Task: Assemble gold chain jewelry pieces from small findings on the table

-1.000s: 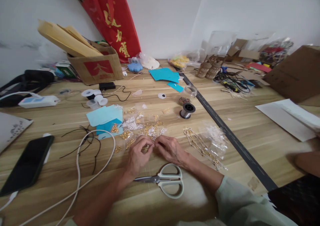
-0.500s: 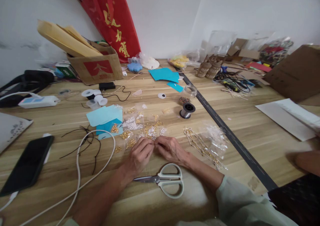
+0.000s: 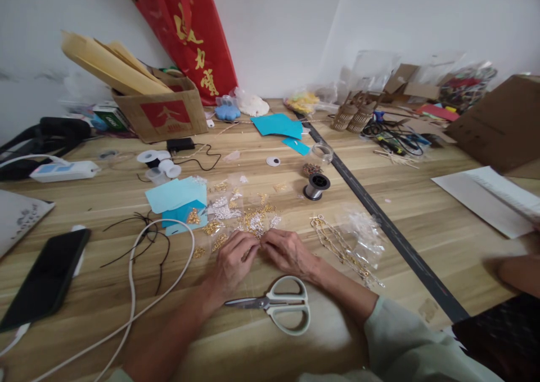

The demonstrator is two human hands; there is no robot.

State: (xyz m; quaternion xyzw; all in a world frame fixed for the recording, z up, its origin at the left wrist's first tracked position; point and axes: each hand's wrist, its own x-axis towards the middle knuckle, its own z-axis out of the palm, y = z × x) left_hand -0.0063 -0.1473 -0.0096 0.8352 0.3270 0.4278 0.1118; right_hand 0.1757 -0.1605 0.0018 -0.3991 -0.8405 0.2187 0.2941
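Observation:
My left hand [image 3: 236, 261] and my right hand [image 3: 291, 252] meet at the fingertips, both closed in a pinch. What they hold between them is too small to make out. Just beyond the fingers lie gold beads [image 3: 248, 219] and silver beads [image 3: 223, 209], in small heaps and clear bags. Scissors [image 3: 289, 305] with pale handles rest below my hands, blades toward the left. A spool of silver wire [image 3: 316, 187] stands beyond my right hand. Gold chains [image 3: 337, 247] lie to its right, beside crumpled clear bags [image 3: 365, 236].
A white cable [image 3: 133, 281] loops near my left forearm, with a phone [image 3: 44, 278] farther left. Blue paper [image 3: 177, 196] lies left of the beads. A dark strip [image 3: 379, 219] crosses the table. Another person's arm [image 3: 521, 274] shows at the right edge.
The fingers of my left hand have shifted slightly, with a small gap now visible between them. My right hand has barely moved.

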